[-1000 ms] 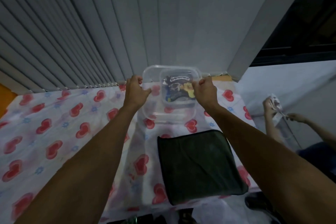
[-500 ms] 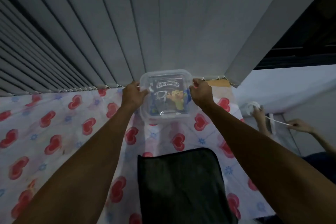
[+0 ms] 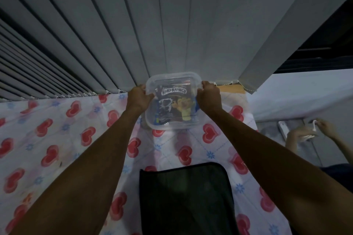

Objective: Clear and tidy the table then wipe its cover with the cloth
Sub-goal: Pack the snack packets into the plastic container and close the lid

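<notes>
At the far edge of the surface, against the blinds (image 3: 80,30): the box (image 3: 172,101) sits further back than a second ago, now right at the base of the slats, where before it was a bit nearer the cloth. View has also pushed forward, so the cloth fills more of the bottom of frame and more cover shows between it and the box.

Left to right:
- Cover (image 3: 57,139): white with red hearts, bare on the left side.
- Left hand (image 3: 138,97): clenched on the box's left rim, fingers curled over the edge, thumb on the side wall.
- Box: clear plastic, lid on, tilted up toward the camera; can't tell whether its base touches the cover. A dark snack packet (image 3: 172,105) printed "KOKO KRUNCH" shows through the lid.
- Right hand (image 3: 209,94): same grip, closed on the right rim.
- Cloth (image 3: 186,200): dark, folded, lying flat on the cover near the front edge between the forearms, well apart from the box.
- Far right, off the surface: another person's hands (image 3: 305,131) holding something small and white; can't tell what.
</notes>
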Tool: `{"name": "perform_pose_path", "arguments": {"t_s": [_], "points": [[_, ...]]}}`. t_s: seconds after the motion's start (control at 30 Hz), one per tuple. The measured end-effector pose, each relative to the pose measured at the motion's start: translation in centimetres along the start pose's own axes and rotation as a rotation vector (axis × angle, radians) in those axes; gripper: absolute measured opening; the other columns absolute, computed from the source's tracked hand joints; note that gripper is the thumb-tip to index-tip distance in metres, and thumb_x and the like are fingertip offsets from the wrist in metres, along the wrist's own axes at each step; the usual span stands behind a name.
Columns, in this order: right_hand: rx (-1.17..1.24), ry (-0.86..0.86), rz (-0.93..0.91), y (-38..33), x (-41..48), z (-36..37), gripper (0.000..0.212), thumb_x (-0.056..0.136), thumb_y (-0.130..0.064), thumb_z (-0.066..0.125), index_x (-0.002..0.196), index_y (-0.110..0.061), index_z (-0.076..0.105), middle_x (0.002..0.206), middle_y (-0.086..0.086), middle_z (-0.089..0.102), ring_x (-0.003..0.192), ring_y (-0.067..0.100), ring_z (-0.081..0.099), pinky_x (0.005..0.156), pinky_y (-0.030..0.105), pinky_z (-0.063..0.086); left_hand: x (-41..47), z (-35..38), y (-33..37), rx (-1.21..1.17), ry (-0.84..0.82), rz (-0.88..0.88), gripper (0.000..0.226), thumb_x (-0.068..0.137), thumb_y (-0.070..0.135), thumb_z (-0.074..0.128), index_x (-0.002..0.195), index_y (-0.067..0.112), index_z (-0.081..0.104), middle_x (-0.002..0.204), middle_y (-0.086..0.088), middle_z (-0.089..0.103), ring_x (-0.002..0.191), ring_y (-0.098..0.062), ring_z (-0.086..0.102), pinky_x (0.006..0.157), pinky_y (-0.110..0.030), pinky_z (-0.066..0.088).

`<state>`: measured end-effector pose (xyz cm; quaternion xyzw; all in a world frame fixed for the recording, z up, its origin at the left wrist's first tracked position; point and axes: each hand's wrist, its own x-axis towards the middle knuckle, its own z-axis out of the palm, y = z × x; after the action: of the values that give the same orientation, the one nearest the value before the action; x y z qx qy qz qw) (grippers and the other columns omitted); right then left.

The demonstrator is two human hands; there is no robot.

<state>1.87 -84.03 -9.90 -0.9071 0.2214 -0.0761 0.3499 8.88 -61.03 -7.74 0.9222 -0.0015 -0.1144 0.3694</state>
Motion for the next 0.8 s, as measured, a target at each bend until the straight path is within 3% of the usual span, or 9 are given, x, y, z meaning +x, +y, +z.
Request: {"name": "perform_pose_path", "arguments": {"t_s": [0.23, 0.53, 0.7, 0.8], "points": [[-0.083, 0.019, -0.02, 0.2, 0.2, 0.3, 0.018, 0.092, -0.005, 0.051, 0.101, 0.004, 0.065, 0.095, 0.022, 0.067, 0.083, 0.035, 0.065, 0.078, 0.046, 0.058, 0.4, -0.1, -0.2, 0.022, -0.01, 0.003, 0.042, 0.086, 0.022, 0.077, 0.124, 0.007, 0.069, 0.122, -0.014, 0.071, 0.109, -0.029, 0.068, 0.092, -0.033, 0.053], [-0.075, -0.01, 0.001, 0.9, 0.5, 0.5, 0.013, 0.09, 0.003, 0.051, 0.088, 0.004, 0.064, 0.081, 0.019, 0.067, 0.072, 0.032, 0.067, 0.072, 0.042, 0.06, 1.1, 0.0, 0.1, 0.034, -0.013, -0.019, 0.045, 0.083, 0.024, 0.079, 0.123, 0.008, 0.07, 0.121, -0.011, 0.072, 0.109, -0.028, 0.068, 0.093, -0.03, 0.051], [-0.074, 0.016, 0.023, 1.1, 1.2, 0.4, 0.022, 0.097, -0.02, 0.056, 0.091, -0.001, 0.066, 0.085, 0.016, 0.067, 0.074, 0.024, 0.063, 0.073, 0.039, 0.058, 1.5, 0.0, 0.0, 0.033, 0.007, -0.059, 0.047, 0.08, 0.026, 0.081, 0.123, 0.012, 0.071, 0.119, -0.01, 0.073, 0.106, -0.027, 0.07, 0.095, -0.033, 0.054], [-0.063, 0.008, 0.061, 1.4, 2.1, 0.4, 0.024, 0.095, -0.024, 0.059, 0.094, -0.001, 0.068, 0.089, 0.016, 0.069, 0.075, 0.022, 0.061, 0.078, 0.041, 0.059, 1.8, 0.0, 0.2, 0.042, 0.003, -0.081, 0.046, 0.079, 0.026, 0.082, 0.122, 0.012, 0.071, 0.12, -0.01, 0.072, 0.107, -0.026, 0.069, 0.093, -0.031, 0.052]]}}
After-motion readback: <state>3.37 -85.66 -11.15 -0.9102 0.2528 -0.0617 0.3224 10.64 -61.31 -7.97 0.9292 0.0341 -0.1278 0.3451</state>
